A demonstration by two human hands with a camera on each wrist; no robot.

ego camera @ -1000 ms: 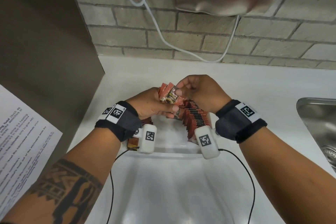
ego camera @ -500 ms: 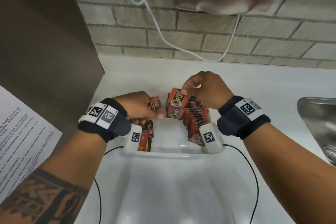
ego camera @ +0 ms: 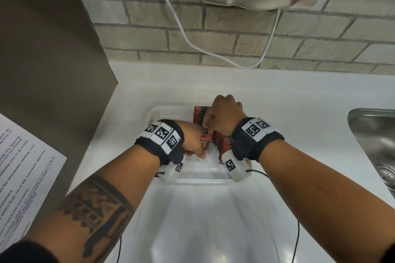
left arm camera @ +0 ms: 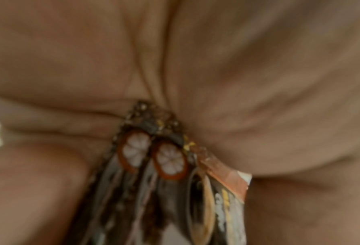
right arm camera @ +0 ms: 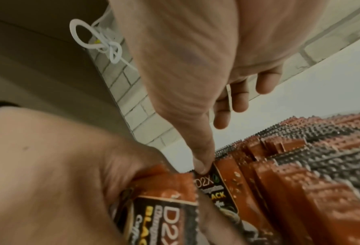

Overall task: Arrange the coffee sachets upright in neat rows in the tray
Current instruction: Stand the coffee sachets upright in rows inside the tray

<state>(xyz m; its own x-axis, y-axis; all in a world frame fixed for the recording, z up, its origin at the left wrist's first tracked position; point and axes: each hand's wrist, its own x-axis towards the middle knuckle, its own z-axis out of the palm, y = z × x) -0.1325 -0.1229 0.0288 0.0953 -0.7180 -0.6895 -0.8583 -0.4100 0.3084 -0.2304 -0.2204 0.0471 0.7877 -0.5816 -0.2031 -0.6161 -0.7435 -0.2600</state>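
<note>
The clear tray (ego camera: pixel 159 111) sits on the white counter (ego camera: pixel 288 102), well apart from the brick wall behind and from the steel sink (ego camera: pixel 372 134) off to the right, with bare counter on every side. Inside the tray, the left half shows open floor; the right half is packed with one row of upright coffee sachets (ego camera: pixel 224 142), red and black, too many and too tightly pressed to count. The left hand (ego camera: pixel 192 141) is down in the tray, its grip clamped on a small bundle of sachets (left arm camera: pixel 168 165) — the left wrist view shows at least three edges pinched in the palm. The right hand (ego camera: pixel 224 111) arches over the far end of the row, thumb tip pressing the front sachet (right arm camera: pixel 223 190), the other fingers (right arm camera: pixel 237 97) hanging loosely curled, holding nothing. Both wrists hover above the tray's near rim.
</note>
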